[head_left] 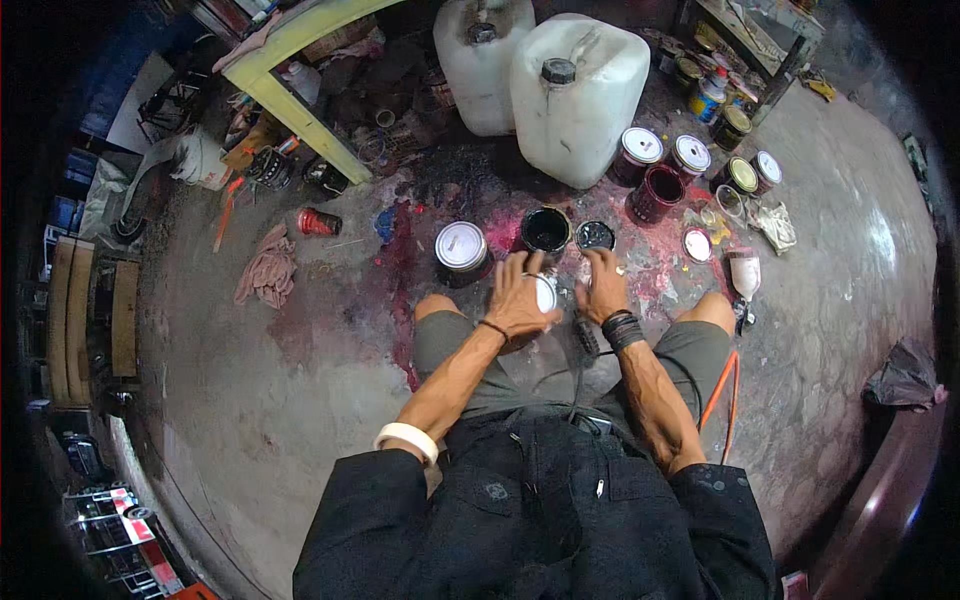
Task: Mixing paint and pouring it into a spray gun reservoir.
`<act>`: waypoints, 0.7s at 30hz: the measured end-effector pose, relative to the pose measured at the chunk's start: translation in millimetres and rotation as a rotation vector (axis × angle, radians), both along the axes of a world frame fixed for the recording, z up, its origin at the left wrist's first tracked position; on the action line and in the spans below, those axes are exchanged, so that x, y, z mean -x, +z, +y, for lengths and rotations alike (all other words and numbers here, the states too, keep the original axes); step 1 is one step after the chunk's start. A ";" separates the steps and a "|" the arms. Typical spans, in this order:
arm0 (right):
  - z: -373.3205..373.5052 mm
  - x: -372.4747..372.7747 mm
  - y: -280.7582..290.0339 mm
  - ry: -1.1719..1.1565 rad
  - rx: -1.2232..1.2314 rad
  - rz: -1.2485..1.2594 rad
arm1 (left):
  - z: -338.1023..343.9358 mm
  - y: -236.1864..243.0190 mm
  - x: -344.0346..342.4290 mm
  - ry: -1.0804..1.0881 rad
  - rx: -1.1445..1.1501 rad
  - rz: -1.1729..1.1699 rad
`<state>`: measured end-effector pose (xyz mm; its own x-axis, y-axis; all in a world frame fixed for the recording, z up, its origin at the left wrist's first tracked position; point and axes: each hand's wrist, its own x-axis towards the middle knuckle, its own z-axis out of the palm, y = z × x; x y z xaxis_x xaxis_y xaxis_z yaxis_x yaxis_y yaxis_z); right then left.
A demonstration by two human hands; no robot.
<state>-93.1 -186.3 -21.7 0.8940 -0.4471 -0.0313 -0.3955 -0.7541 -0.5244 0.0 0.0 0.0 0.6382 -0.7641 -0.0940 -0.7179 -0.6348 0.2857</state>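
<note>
My left hand (518,302) curves over a small white-topped container (543,293), its fingers wrapped about the rim; the hand hides most of the container. Just beyond stands an uncovered paint can (546,230) with black paint inside. The fingertips of my right hand (604,287) are at the near edge of a round black-coated piece (596,236), which looks like a can lid or a shallow tin. Left of my left hand sits a closed paint can (461,246) with a white lid.
Two large white jerrycans (580,100) stand ahead. Several paint cans, including a dark red one (656,194), are at the right. A spray gun (745,274) lies near my right knee, an orange hose (720,405) beside it. A pink rag (268,266) and red cup (319,222) lie left.
</note>
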 end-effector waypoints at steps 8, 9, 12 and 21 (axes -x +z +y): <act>78.0 -43.9 -9.1 0.554 0.199 -0.184 | 38.7 -24.2 -126.5 0.394 0.358 -0.269; 84.4 -50.3 -12.6 0.554 0.194 -0.225 | 40.1 -30.7 -137.1 0.429 0.194 -0.257; 94.2 -63.3 -16.5 0.572 0.299 -0.010 | 38.6 -49.7 -155.8 0.401 0.147 -0.149; 96.6 -72.1 -9.8 0.581 0.246 0.018 | 32.6 -58.2 -147.5 0.451 0.094 -0.263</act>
